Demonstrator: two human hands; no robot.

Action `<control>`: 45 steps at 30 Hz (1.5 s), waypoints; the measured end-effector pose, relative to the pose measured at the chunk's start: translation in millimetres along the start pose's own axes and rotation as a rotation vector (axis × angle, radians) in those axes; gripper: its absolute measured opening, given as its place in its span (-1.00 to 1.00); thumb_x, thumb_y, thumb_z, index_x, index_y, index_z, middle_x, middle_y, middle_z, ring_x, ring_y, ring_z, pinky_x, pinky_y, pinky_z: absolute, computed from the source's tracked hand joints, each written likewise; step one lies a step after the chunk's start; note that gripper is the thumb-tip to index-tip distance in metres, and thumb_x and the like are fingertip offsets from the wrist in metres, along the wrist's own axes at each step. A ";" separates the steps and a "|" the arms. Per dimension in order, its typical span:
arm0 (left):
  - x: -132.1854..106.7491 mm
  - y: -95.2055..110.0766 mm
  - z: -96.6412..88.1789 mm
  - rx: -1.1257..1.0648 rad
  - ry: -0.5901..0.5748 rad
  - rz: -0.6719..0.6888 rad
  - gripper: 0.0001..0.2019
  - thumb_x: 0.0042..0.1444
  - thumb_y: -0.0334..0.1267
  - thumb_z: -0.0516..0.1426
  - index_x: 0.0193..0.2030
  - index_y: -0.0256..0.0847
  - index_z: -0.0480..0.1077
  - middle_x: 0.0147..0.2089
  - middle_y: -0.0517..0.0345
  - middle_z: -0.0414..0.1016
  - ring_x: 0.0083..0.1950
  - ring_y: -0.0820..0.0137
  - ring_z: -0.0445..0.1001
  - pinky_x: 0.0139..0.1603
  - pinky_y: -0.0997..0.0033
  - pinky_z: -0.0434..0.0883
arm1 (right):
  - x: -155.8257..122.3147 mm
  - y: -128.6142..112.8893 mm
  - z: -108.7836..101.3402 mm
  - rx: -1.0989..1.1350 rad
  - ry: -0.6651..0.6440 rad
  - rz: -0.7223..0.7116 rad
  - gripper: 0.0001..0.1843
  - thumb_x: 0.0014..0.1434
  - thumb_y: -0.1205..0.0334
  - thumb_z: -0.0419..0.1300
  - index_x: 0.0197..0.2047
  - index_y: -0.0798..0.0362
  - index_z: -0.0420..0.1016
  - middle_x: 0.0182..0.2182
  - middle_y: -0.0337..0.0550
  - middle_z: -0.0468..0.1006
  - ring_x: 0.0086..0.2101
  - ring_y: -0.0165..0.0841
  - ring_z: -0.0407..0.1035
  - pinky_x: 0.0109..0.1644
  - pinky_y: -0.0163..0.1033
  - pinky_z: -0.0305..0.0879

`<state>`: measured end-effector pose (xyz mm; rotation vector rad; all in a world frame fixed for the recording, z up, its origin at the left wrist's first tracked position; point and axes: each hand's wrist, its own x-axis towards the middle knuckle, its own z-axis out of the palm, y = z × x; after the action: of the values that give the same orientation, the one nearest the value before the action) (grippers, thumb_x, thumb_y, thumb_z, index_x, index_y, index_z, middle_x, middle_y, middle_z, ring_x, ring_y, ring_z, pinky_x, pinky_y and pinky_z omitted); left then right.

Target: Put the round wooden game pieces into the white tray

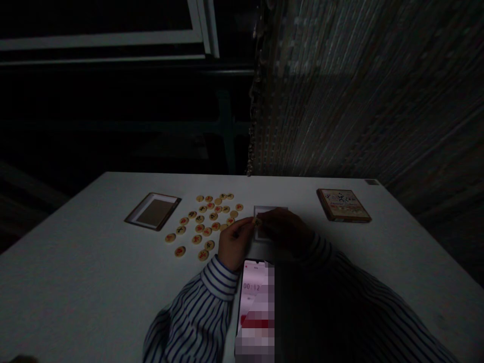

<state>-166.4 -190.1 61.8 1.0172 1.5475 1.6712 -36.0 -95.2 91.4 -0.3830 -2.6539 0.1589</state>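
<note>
The room is dark; a string curtain (313,101) hangs at right, and a pale window frame (162,38) shows at upper left. Below stands a white table (94,282).

Both forearms, in striped sleeves (196,302), reach forward and converge near mid-table. The left hand (235,244) is bent inward, thumb and fingertips pinching one disc (257,222). The right hand (285,227) is palm-down in deep shadow, fingers directed at the same disc; whether they grip it cannot be told.

A phone (254,307), partly pixelated, lies below the hands. A closed box (343,205) lies at far right, an open shallow box part (156,212) at left. A pale tray (270,207) lies beneath the hands.

Loose discs (199,228) are scattered left of the tray, round and pale tan, with red or dark characters; some appear blank.

The held disc, of matching type, is above the tray's left edge, bearing a dark mark.

Writing: the box's dark characters are not legible; the phone reads "00:12".
</note>
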 end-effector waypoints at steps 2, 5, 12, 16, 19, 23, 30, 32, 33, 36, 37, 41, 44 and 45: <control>-0.6 0.7 0.3 0.003 0.004 0.003 -0.79 -0.04 -0.24 0.13 -0.25 -0.26 0.46 -0.26 0.08 0.54 -0.20 0.38 0.47 -0.10 0.36 0.38 | -1.0 1.4 0.6 -0.009 0.007 -0.027 -0.74 0.16 0.21 -0.04 -0.18 0.08 0.41 -0.31 -0.06 0.52 -0.33 -0.34 0.37 -0.24 -0.20 0.25; -1.1 0.5 0.3 0.010 0.000 0.018 -0.79 -0.03 -0.25 0.13 -0.25 -0.26 0.46 -0.25 0.08 0.54 -0.19 0.38 0.47 -0.09 0.36 0.38 | -1.5 1.0 -1.2 0.007 -0.001 -0.041 -0.73 0.19 0.20 -0.08 -0.17 0.05 0.40 -0.28 -0.08 0.51 -0.32 -0.36 0.35 -0.23 -0.22 0.22; -1.4 -3.6 -1.9 0.088 -0.024 0.073 -0.75 0.00 -0.19 0.10 -0.21 -0.23 0.46 -0.22 0.07 0.53 -0.17 0.35 0.47 -0.09 0.33 0.38 | 2.9 -0.9 -10.5 -0.054 -0.117 0.016 -0.74 0.17 0.17 -0.06 -0.27 0.05 0.42 -0.38 -0.11 0.51 -0.39 -0.39 0.33 -0.32 -0.29 0.12; -1.7 -8.1 -5.2 0.228 0.009 0.122 -0.76 0.01 -0.18 0.09 -0.21 -0.21 0.46 -0.23 0.09 0.53 -0.18 0.36 0.46 -0.10 0.33 0.38 | 0.0 4.8 -11.1 -0.102 -0.115 0.053 -0.73 0.15 0.14 -0.04 -0.21 0.04 0.40 -0.36 -0.12 0.51 -0.38 -0.38 0.31 -0.32 -0.29 0.10; -1.3 -11.5 -7.5 0.385 0.001 0.224 -0.78 0.04 -0.20 0.07 -0.20 -0.19 0.44 -0.21 0.09 0.51 -0.16 0.36 0.45 -0.07 0.31 0.37 | -4.6 9.9 -11.7 -0.123 -0.050 0.056 -0.70 0.14 0.13 -0.03 -0.17 0.07 0.40 -0.34 -0.08 0.50 -0.37 -0.35 0.32 -0.31 -0.27 0.10; -0.5 -12.6 -9.3 0.598 -0.063 0.395 -0.79 0.05 -0.26 0.05 -0.18 -0.19 0.42 -0.19 0.07 0.49 -0.13 0.34 0.43 -0.06 0.27 0.35 | -6.5 12.2 -17.6 -0.137 -0.019 0.098 -0.67 0.11 0.10 0.00 -0.15 0.09 0.40 -0.39 -0.07 0.50 -0.38 -0.34 0.33 -0.31 -0.26 0.11; 2.6 -19.0 -11.8 0.803 -0.204 0.565 -0.75 0.06 -0.25 0.04 -0.11 -0.23 0.37 -0.12 0.00 0.46 -0.07 0.28 0.39 -0.04 0.19 0.34 | -5.9 14.1 -31.6 -0.146 -0.101 0.183 -0.71 0.09 0.12 0.04 -0.19 0.08 0.43 -0.39 -0.09 0.51 -0.38 -0.34 0.34 -0.31 -0.28 0.12; 3.2 -21.7 -12.1 0.828 -0.220 0.588 -0.73 0.06 -0.24 0.05 -0.10 -0.23 0.37 -0.11 0.00 0.46 -0.06 0.28 0.38 -0.03 0.17 0.32 | -7.5 17.2 -32.6 -0.148 -0.103 0.186 -0.72 0.09 0.12 0.04 -0.19 0.07 0.42 -0.36 -0.08 0.51 -0.36 -0.33 0.35 -0.29 -0.27 0.12; 3.3 -22.7 -12.0 0.839 -0.227 0.595 -0.73 0.06 -0.23 0.05 -0.10 -0.23 0.37 -0.10 -0.01 0.45 -0.06 0.27 0.38 -0.03 0.17 0.32 | -8.4 18.9 -32.7 -0.148 -0.104 0.191 -0.72 0.09 0.13 0.04 -0.19 0.07 0.42 -0.35 -0.08 0.52 -0.35 -0.33 0.36 -0.28 -0.27 0.13; 3.0 -24.1 -11.4 0.869 -0.244 0.599 -0.72 0.05 -0.22 0.07 -0.10 -0.23 0.38 -0.09 -0.02 0.44 -0.06 0.26 0.38 -0.03 0.14 0.32 | -10.5 23.6 -32.7 -0.141 -0.127 0.198 -0.73 0.10 0.14 0.03 -0.18 0.07 0.42 -0.35 -0.10 0.52 -0.35 -0.34 0.36 -0.28 -0.26 0.13; 2.9 -24.3 -11.2 0.878 -0.245 0.599 -0.73 0.04 -0.22 0.07 -0.11 -0.23 0.38 -0.09 -0.02 0.44 -0.06 0.25 0.37 -0.04 0.14 0.32 | -11.2 24.9 -32.6 -0.138 -0.136 0.197 -0.72 0.10 0.14 0.03 -0.18 0.07 0.41 -0.36 -0.10 0.52 -0.35 -0.34 0.36 -0.29 -0.26 0.13; 2.3 -25.2 -11.2 0.908 -0.259 0.596 -0.73 0.03 -0.22 0.08 -0.12 -0.23 0.39 -0.09 -0.04 0.44 -0.05 0.23 0.37 -0.05 0.13 0.33 | -14.3 28.9 -32.0 -0.132 -0.161 0.202 -0.70 0.09 0.13 0.05 -0.14 0.07 0.40 -0.37 -0.11 0.52 -0.36 -0.36 0.36 -0.29 -0.27 0.14; 2.3 -26.9 -12.0 0.921 -0.268 0.597 -0.74 0.04 -0.22 0.07 -0.12 -0.20 0.39 -0.08 -0.03 0.43 -0.05 0.24 0.37 -0.04 0.13 0.33 | -16.2 30.0 -32.0 -0.130 -0.215 0.232 -0.70 0.09 0.12 0.05 -0.14 0.05 0.41 -0.38 -0.11 0.52 -0.37 -0.36 0.37 -0.31 -0.29 0.16; 2.4 -27.6 -12.2 0.922 -0.268 0.599 -0.74 0.04 -0.22 0.07 -0.12 -0.20 0.39 -0.08 -0.02 0.43 -0.06 0.24 0.37 -0.04 0.13 0.33 | -16.6 30.0 -32.1 -0.132 -0.237 0.245 -0.71 0.10 0.13 0.04 -0.14 0.04 0.41 -0.38 -0.11 0.52 -0.37 -0.36 0.37 -0.31 -0.29 0.16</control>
<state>-179.5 -191.3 34.5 2.2480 1.9677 1.0105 -0.1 -69.9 107.8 -0.7779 -2.8497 0.1108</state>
